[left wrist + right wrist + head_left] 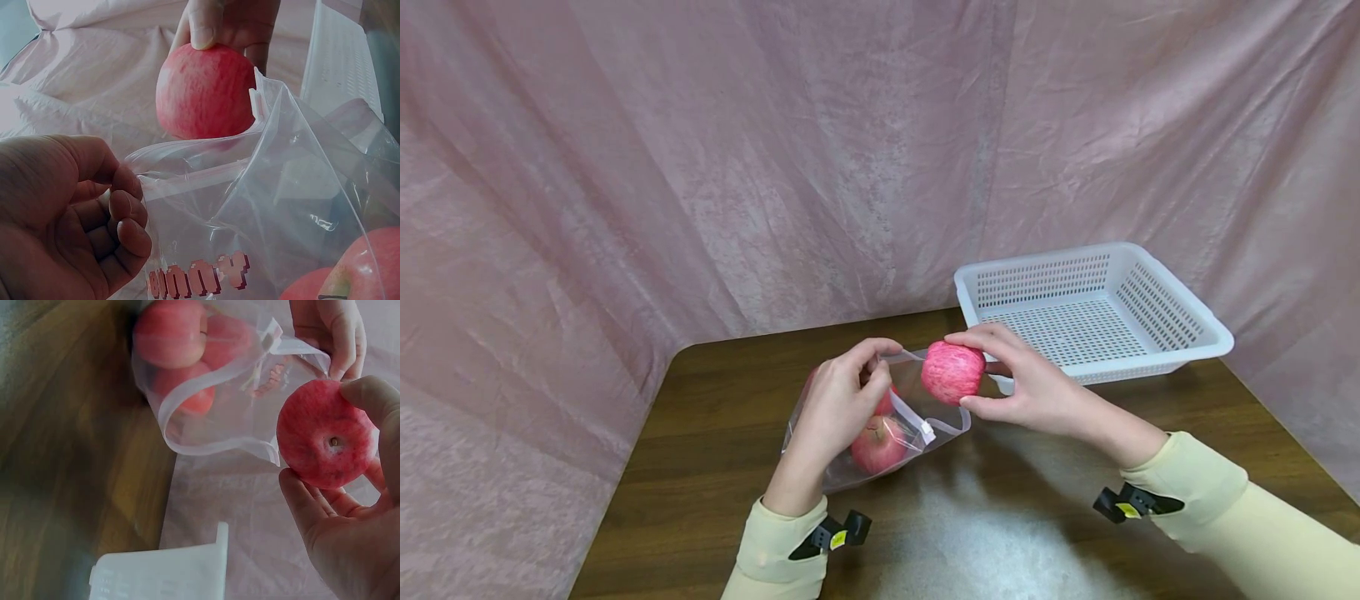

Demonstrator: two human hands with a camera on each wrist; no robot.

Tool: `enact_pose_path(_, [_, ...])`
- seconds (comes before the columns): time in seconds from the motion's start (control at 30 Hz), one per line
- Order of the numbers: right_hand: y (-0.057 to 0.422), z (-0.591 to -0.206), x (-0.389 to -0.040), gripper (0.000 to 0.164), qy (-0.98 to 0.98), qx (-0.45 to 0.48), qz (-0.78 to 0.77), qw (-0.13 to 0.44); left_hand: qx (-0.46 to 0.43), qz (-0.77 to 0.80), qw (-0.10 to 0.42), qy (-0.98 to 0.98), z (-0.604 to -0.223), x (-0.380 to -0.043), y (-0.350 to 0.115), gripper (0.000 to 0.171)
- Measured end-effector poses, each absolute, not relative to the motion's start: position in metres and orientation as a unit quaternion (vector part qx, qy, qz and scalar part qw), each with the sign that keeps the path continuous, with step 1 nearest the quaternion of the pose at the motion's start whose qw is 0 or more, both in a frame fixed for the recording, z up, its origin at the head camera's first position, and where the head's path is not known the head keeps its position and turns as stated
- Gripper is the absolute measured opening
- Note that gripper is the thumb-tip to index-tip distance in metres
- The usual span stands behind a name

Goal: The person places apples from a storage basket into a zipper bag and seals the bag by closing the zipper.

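Between thumb and fingers, my right hand [1022, 379] holds a red apple [953, 372] at the mouth of a clear zip bag [212, 434]. My left hand [842, 400] pinches the bag's rim at the far side, its other fingers curled, as the left wrist view shows. Three apples [169, 334] lie inside the bag in the right wrist view. The bag's mouth gapes toward the held apple, and a white slider [928, 432] sits on its zip strip. Red lettering [200, 275] is printed on the bag's side.
A white plastic basket [1213, 337] with slotted walls stands at the back right of the brown wooden table [700, 467]; no fruit shows in it. Pink cloth [820, 167] hangs behind the table and along its sides.
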State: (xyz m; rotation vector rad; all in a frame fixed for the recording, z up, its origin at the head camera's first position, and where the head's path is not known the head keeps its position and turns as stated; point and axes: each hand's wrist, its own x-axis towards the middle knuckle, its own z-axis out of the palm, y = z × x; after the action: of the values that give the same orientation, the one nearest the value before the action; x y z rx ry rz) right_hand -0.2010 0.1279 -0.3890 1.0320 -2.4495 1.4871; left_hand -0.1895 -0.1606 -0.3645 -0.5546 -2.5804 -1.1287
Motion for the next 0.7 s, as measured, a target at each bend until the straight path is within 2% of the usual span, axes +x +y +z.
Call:
enact_pose_path(0.57, [0.105, -0.406, -0.201, 0.072, -0.827, 0.348, 0.438, 0.06, -0.189, -0.393, 0.131, -0.89, -0.365, -0.188, -0.161, 0.03])
enact_pose_path(0.7, [0.1, -0.409, -0.201, 0.073, -0.817, 0.345, 0.46, 0.044, -0.187, -0.394, 0.129, -0.891, -0.365, -0.188, -0.161, 0.031])
